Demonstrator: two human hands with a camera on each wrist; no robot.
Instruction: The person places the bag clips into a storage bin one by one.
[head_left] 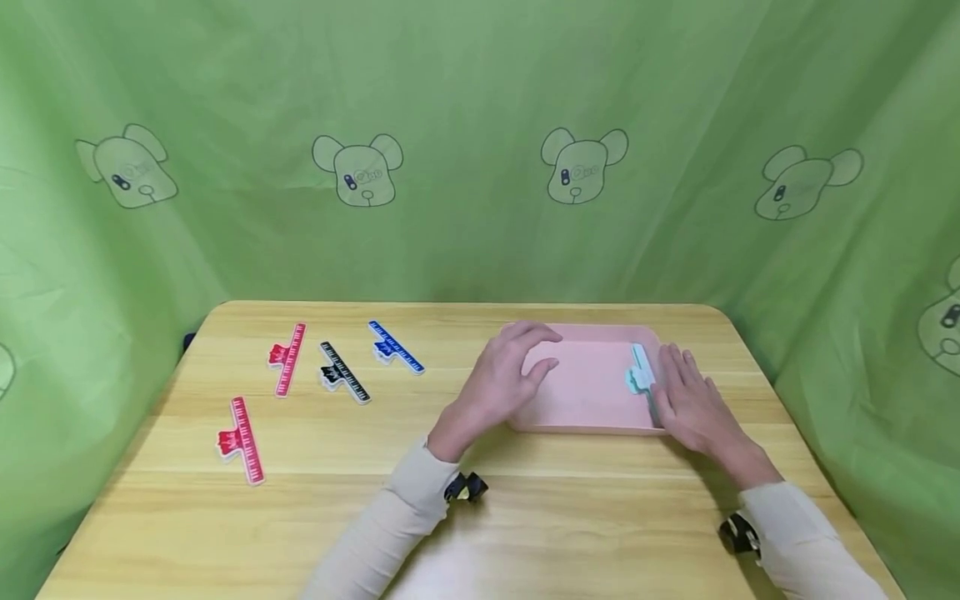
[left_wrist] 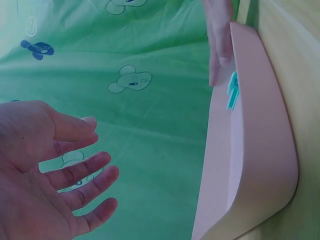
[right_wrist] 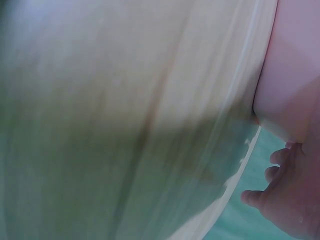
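A pink tray (head_left: pixel 581 379) lies at the right of the table, with a teal clip (head_left: pixel 640 371) inside it near the right wall. My right hand (head_left: pixel 696 404) rests along the tray's right rim, fingers extended and nearly together. Over the left end of the tray hovers my left hand (head_left: pixel 501 375), its thumb and fingers spread apart and loosely bent with nothing between them. In the left wrist view that left hand (left_wrist: pixel 55 170) is apart from the tray's wall (left_wrist: pixel 267 120). The right wrist view shows my right hand (right_wrist: pixel 295 197) against the tray's outer side (right_wrist: pixel 287 75).
On the table's left lie several keyboard-patterned clips: a red clip (head_left: pixel 291 358), another red clip (head_left: pixel 246 442), a black clip (head_left: pixel 345 372) and a blue clip (head_left: pixel 397 346). A green curtain (head_left: pixel 465 242) with bear faces hangs behind the wooden table (head_left: pixel 555 533).
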